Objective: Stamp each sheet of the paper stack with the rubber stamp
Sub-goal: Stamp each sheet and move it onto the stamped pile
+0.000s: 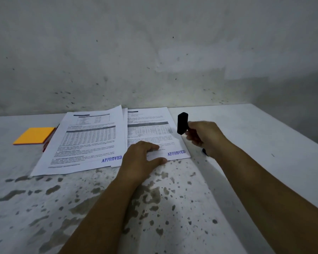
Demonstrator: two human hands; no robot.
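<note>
Stamp [182, 123] is hanging in the air just beyond the right edge of the paper, black and blocky with rounded corners, and the right hand [205, 137] is gripping its handle with fingers curled tight around it. Stack [154, 132] is lying flat on the table, its top sheet carrying printed text, a grey-banded grid and a blue "APPROVED" mark [176, 153] near the lower right corner. Left hand [140, 158] is pressing down on the near edge of that sheet, fingers spread fairly straight, thumb running along the paper's edge. Second pile [84, 142] is sitting just to the left, slightly overlapping the stack, showing its own blue mark at lower right; its sheets are fanning a little at the top. Orange pad [34, 135], square and flat, is resting beside that pile, with a red pen [46, 145] poking out from under the paper. Table [246, 136] is looking white and matte, blotched with dark, worn patches toward the near side. Wall [154, 52] behind is showing rough grey plaster, flecked with small dark spots.
</note>
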